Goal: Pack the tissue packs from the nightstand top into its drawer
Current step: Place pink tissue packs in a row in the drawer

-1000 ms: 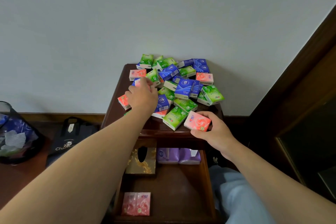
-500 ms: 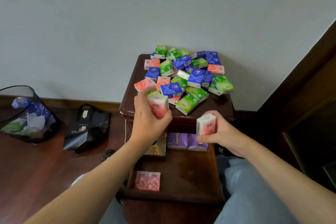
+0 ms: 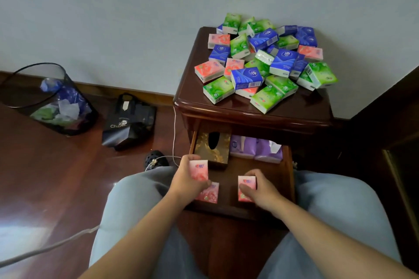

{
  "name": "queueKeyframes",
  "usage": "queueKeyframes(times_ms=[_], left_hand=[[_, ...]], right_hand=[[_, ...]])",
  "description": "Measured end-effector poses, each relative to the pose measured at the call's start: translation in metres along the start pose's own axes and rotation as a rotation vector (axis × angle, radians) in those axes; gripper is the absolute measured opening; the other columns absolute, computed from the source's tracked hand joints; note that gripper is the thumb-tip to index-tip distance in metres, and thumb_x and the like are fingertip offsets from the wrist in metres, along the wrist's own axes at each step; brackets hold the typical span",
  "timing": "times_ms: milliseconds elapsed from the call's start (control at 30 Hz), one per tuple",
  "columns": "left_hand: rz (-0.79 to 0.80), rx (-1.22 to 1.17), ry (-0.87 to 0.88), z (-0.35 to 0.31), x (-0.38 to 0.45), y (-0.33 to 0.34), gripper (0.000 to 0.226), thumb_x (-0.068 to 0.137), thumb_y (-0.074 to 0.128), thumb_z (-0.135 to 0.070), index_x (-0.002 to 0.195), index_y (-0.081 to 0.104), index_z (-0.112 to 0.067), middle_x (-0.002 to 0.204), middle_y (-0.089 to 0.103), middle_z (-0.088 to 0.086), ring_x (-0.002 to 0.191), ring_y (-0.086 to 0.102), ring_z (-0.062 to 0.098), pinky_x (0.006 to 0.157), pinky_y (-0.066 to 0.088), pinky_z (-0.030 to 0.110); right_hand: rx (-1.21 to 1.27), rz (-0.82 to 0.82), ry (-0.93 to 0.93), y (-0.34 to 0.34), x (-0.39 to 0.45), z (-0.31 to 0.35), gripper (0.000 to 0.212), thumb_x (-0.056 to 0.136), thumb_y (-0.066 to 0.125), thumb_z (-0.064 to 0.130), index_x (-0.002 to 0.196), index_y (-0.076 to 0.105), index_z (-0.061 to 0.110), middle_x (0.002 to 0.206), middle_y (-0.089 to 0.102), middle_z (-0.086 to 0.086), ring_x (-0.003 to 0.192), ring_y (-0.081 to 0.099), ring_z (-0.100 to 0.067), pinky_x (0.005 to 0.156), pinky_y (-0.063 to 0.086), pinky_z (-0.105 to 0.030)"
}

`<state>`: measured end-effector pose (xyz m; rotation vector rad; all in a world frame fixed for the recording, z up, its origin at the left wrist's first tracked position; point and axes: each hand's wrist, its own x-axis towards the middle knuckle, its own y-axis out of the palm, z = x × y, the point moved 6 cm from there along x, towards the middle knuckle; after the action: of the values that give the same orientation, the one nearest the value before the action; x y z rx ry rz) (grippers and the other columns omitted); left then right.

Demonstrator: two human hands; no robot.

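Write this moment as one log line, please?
phase: placing | left hand: holds pink pack | right hand: holds second pink pack | both over open drawer | pile remains on nightstand top

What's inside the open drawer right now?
A gold patterned tissue box, purple soft tissue packs, and pink packs near the front, one in each hand. The left hand covers part of them; the drawer's back is hidden.

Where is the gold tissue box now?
In the head view, the gold tissue box sits in the open drawer, at its back left corner, beside the purple packs.
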<state>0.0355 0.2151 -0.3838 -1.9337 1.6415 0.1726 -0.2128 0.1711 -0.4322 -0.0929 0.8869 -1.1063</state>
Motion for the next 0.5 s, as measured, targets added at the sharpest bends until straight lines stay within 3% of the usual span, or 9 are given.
queueKeyframes(times_ms=[67, 133, 200, 300, 400, 500], left_hand=[[0.021, 0.012, -0.017, 0.005, 0.006, 0.003, 0.066, 0.078, 0.081, 0.003, 0.124, 0.049, -0.031, 0.107, 0.068, 0.006, 0.089, 0.071, 0.018, 0.067, 0.061, 0.03], [0.027, 0.042, -0.034, 0.008, 0.012, 0.005, 0.06, 0.082, 0.079, 0.001, 0.124, 0.051, -0.031, 0.106, 0.069, 0.002, 0.092, 0.072, 0.017, 0.068, 0.062, 0.03], [0.02, 0.078, -0.034, 0.004, 0.014, 0.006, 0.053, 0.088, 0.076, -0.003, 0.124, 0.051, -0.033, 0.107, 0.068, -0.002, 0.089, 0.07, 0.011, 0.059, 0.056, 0.02], [0.002, 0.079, -0.025, -0.005, 0.022, 0.01, 0.043, 0.093, 0.073, -0.008, 0.121, 0.053, -0.034, 0.104, 0.067, -0.006, 0.079, 0.067, 0.005, 0.047, 0.046, 0.009], [-0.004, 0.047, -0.039, -0.006, 0.016, 0.013, 0.036, 0.096, 0.071, -0.012, 0.124, 0.057, -0.03, 0.103, 0.071, -0.004, 0.078, 0.07, 0.005, 0.047, 0.048, 0.011], [0.021, 0.023, -0.2, 0.041, 0.048, 0.015, 0.034, 0.099, 0.069, -0.017, 0.128, 0.056, -0.031, 0.109, 0.073, -0.001, 0.085, 0.073, 0.009, 0.055, 0.053, 0.016]], right_hand=[[-0.095, 0.005, 0.031, 0.005, 0.009, -0.002, 0.034, 0.094, 0.074, 0.017, 0.121, 0.055, 0.026, 0.111, 0.071, -0.002, 0.1, 0.069, -0.023, 0.086, 0.061, -0.045], [-0.146, 0.03, 0.054, 0.015, 0.019, -0.004, 0.037, 0.092, 0.074, 0.01, 0.12, 0.057, 0.026, 0.112, 0.071, -0.003, 0.098, 0.071, -0.024, 0.081, 0.063, -0.046], [-0.148, 0.047, 0.063, 0.021, 0.021, 0.0, 0.037, 0.09, 0.074, 0.006, 0.118, 0.059, 0.026, 0.109, 0.069, -0.003, 0.094, 0.071, -0.022, 0.07, 0.065, -0.04], [-0.206, 0.068, 0.045, 0.027, 0.032, 0.007, 0.041, 0.09, 0.071, 0.007, 0.125, 0.06, 0.025, 0.117, 0.071, -0.004, 0.096, 0.065, -0.015, 0.078, 0.055, -0.027], [-0.248, 0.063, 0.065, 0.032, 0.027, 0.002, 0.042, 0.09, 0.074, 0.012, 0.13, 0.061, 0.02, 0.126, 0.07, -0.004, 0.099, 0.059, -0.012, 0.075, 0.04, -0.013], [-0.363, 0.09, 0.163, 0.071, 0.063, -0.021, 0.042, 0.087, 0.078, 0.017, 0.127, 0.065, 0.021, 0.132, 0.062, -0.009, 0.116, 0.062, -0.022, 0.091, 0.045, -0.019]])
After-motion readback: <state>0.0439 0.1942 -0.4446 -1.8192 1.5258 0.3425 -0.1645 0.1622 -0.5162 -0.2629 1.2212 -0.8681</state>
